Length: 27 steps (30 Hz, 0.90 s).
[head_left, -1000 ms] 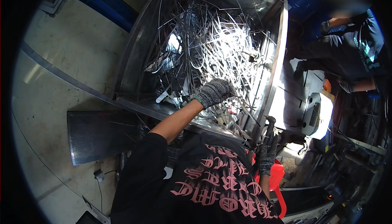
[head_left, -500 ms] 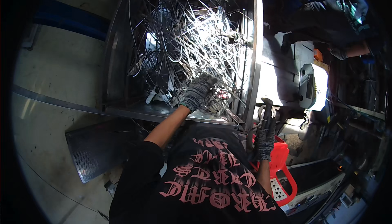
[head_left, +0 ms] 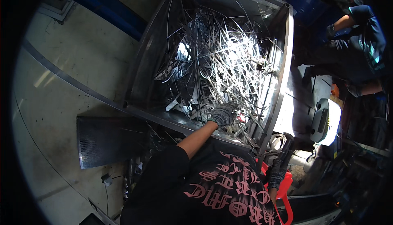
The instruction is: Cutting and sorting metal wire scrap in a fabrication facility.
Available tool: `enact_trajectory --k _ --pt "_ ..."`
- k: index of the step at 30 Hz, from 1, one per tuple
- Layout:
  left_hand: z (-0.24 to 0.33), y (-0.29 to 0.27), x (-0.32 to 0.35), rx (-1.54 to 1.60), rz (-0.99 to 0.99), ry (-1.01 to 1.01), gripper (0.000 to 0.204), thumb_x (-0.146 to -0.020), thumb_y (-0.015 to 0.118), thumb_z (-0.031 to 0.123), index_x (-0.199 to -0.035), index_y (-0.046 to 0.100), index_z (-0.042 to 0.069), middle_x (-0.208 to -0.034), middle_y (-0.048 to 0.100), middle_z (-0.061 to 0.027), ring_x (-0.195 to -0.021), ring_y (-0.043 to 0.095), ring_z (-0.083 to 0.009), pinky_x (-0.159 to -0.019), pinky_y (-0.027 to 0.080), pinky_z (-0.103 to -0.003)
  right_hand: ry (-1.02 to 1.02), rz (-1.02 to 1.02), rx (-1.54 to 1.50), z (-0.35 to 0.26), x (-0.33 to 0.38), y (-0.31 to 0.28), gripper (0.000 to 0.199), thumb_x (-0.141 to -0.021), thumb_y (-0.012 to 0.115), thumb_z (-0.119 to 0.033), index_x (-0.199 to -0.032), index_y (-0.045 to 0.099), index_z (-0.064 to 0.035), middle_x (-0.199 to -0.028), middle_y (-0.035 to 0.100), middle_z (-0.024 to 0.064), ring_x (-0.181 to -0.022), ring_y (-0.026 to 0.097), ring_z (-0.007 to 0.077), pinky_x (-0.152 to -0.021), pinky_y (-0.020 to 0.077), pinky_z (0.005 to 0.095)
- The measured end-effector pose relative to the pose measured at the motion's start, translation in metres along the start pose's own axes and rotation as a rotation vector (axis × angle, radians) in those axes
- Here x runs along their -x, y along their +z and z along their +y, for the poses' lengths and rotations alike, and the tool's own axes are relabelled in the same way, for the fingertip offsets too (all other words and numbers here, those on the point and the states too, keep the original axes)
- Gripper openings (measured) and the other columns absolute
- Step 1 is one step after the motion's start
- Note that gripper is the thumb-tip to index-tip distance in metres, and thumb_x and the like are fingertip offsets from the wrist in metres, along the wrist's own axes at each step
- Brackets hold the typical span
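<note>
Head view: left hand (head_left: pixel 223 114) in a grey knit glove reaches over the near rim into a large metal bin (head_left: pixel 141 75), fingers curled down into the near edge of a tangled heap of shiny metal rods and strips (head_left: pixel 221 61); it looks closed on some of the scrap, but which piece cannot be told. The heap fills most of the bin, brightest at centre and right, with loose wires sticking up toward the far wall. Right hand (head_left: pixel 280 169), in a dark glove, sits low at right, just outside the bin's near right corner, fingers wrapped around a dark upright handle-like part (head_left: pixel 286 143); a red plastic piece (head_left: pixel 282 194) lies right beside it. A dark perforated metal sheet (head_left: pixel 106 141) lies on the concrete floor (head_left: pixel 61 81), near left of the bin. Another person in dark blue clothes (head_left: pixel 362 36) is at far right. A white machine housing (head_left: pixel 325 120) stands right of the bin.
</note>
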<state>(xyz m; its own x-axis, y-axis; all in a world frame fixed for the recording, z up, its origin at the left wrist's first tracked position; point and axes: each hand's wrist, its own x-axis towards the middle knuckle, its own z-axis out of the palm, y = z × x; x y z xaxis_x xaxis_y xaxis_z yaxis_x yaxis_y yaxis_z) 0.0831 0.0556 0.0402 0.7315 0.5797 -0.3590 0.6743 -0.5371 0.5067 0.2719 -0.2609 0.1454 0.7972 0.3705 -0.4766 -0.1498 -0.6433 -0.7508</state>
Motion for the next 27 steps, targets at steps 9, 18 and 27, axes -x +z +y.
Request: enact_trajectory --k 9,18,27 --pt "-0.055 -0.003 0.080 0.374 -0.163 -0.110 0.055 -0.094 0.049 0.050 -0.129 0.058 0.009 -0.129 0.060 -0.0172 -0.121 0.056 -0.0327 -0.103 0.042 -0.041 0.107 -0.299 -0.242 -0.037 0.074 0.022 0.071 -0.092 0.059 -0.005 -0.154 0.029 -0.0214 -0.089 0.060 0.0027 -0.061 0.053 0.0101 -0.051 0.0432 0.0230" --pt "-0.176 -0.046 0.141 0.596 0.088 -0.252 0.048 -0.095 0.057 0.041 -0.125 0.061 0.003 -0.117 0.066 -0.0181 -0.113 0.062 -0.0320 -0.099 0.046 -0.038 0.034 -0.502 -0.443 -0.204 0.085 0.124 0.074 -0.094 0.061 -0.017 -0.155 0.019 -0.0269 -0.092 0.063 0.0123 -0.056 0.062 0.0205 -0.041 0.0501 0.0321" --pt "-0.273 -0.178 0.087 0.446 0.139 -0.216 0.037 -0.093 0.060 0.032 -0.118 0.065 0.006 -0.116 0.067 -0.0164 -0.111 0.063 -0.0298 -0.096 0.049 -0.039 0.132 -0.416 -0.922 -0.346 0.047 0.298 0.061 -0.097 0.055 -0.024 -0.149 0.026 -0.0343 -0.083 0.061 0.0096 -0.048 0.055 0.0175 -0.036 0.0467 0.0316"
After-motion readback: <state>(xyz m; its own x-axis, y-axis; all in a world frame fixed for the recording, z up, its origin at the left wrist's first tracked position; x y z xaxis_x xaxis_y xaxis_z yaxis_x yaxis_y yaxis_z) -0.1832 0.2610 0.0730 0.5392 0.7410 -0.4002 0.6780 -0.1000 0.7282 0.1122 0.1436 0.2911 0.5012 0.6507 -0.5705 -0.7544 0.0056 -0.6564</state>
